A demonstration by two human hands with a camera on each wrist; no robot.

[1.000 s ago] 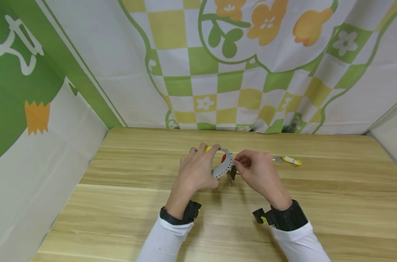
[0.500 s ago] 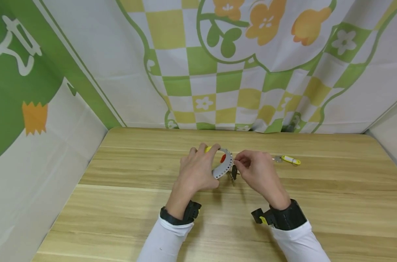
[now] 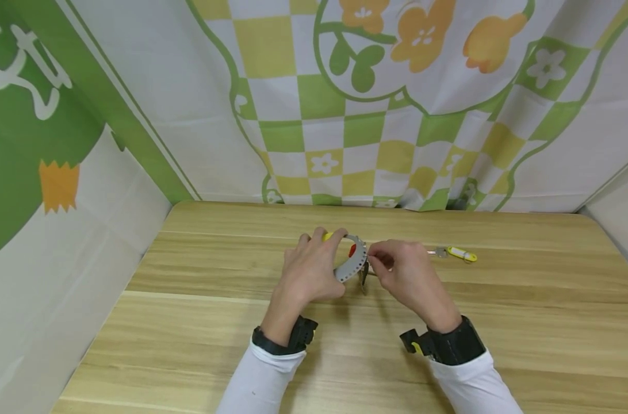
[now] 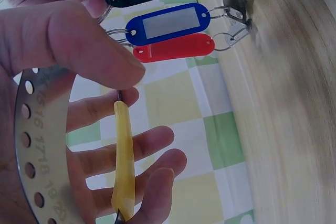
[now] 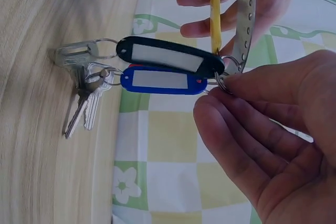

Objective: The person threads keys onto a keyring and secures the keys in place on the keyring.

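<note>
Left hand [image 3: 311,269]: curled round the metal hoop [image 3: 352,265], above the table [image 3: 190,345], nearer its far edge.
Right hand [image 3: 409,269]: pinching the ring [image 5: 222,83] of the dark tag [image 5: 167,57].
Change: I've eased it slightly hoopward; work there looks unfinished.

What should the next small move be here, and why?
Probably ease the small ring onto the perforated plate: the right grip pinches that ring, which carries the dark tag, close beside the plate, and the left grip holds the plate. Whether the ring already passes through a hole is unclear.
</note>
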